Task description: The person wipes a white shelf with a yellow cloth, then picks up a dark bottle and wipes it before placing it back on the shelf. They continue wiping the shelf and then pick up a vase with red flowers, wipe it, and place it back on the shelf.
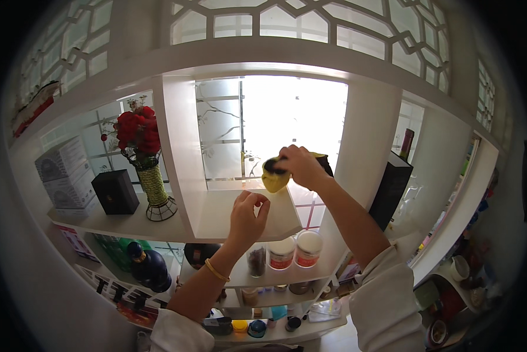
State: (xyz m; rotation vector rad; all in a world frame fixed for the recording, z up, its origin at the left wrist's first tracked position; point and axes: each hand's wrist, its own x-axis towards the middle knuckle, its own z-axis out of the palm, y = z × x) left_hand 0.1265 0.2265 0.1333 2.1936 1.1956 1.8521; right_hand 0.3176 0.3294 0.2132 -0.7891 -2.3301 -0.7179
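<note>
In my right hand (305,165) is a soft yellow and dark item (275,180), perhaps a folded cloth, held just above a white shelf board (228,215). Its dark part shows behind my fingers, against bright window light. My left hand (248,215) hovers lower and to the left, over the front of that board. Its fingers are loosely curled towards the thumb. I see nothing in them, though a small thing could be hidden there. A yellow bangle (217,270) circles the left wrist.
White uprights (177,154) flank this compartment. Left stand a vase of red flowers (151,176), a black box (115,192) and stacked cartons (65,176). Below are lidded jars (308,251) and a dark blue bottle (149,266). A tall black box (388,189) stands right.
</note>
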